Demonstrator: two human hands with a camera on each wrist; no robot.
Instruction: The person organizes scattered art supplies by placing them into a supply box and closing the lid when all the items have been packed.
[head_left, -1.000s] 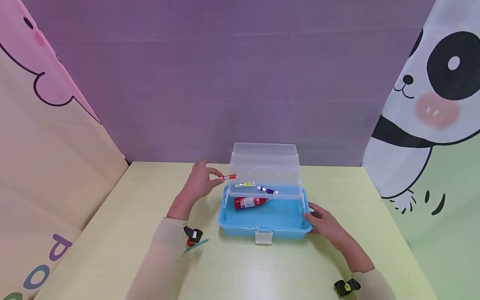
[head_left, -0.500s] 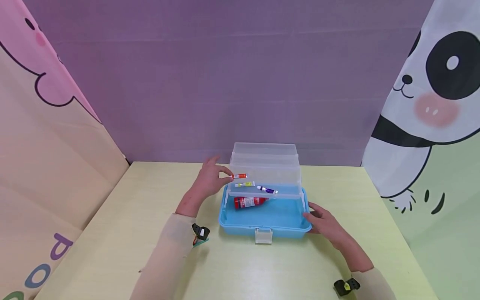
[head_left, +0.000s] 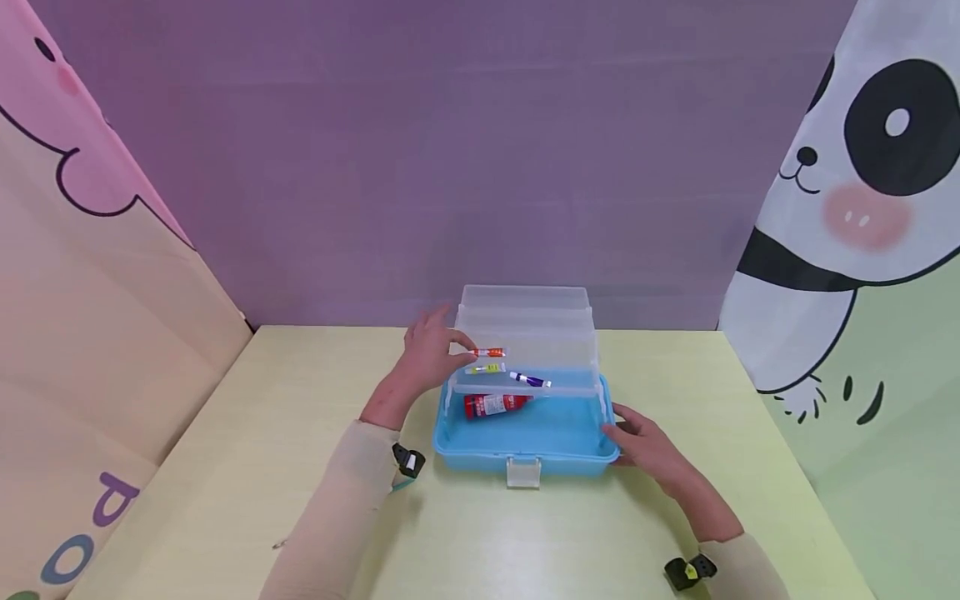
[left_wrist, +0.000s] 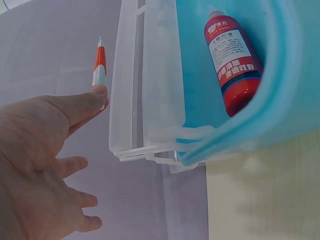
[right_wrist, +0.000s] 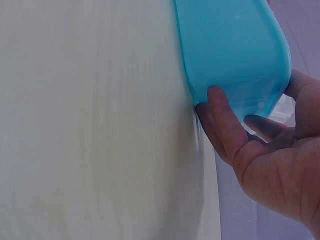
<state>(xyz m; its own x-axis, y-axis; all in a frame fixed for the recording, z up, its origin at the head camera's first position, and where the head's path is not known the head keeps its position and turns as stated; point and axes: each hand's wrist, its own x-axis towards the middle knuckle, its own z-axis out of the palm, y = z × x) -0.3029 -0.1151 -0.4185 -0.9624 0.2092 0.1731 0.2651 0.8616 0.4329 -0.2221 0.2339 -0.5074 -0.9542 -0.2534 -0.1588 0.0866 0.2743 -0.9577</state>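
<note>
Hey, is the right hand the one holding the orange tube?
No, the left hand pinches the orange tube, while the right hand holds the side of the blue box.

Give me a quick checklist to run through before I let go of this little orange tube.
1. Orange tube secure: ok, pinched between thumb and finger of the left hand.
2. Blue box steadied: ok, the right hand grips its right end.
3. Clear lid out of the way: ok, raised at the back.
4. Red bottle inside the box: ok, lying on its side.
5. Orange tube supported from below: cannot tell, no view settles whether it touches the clear plastic.
6. Table free of loose things: not ok, a teal thing shows near the left wrist, mostly hidden.
</note>
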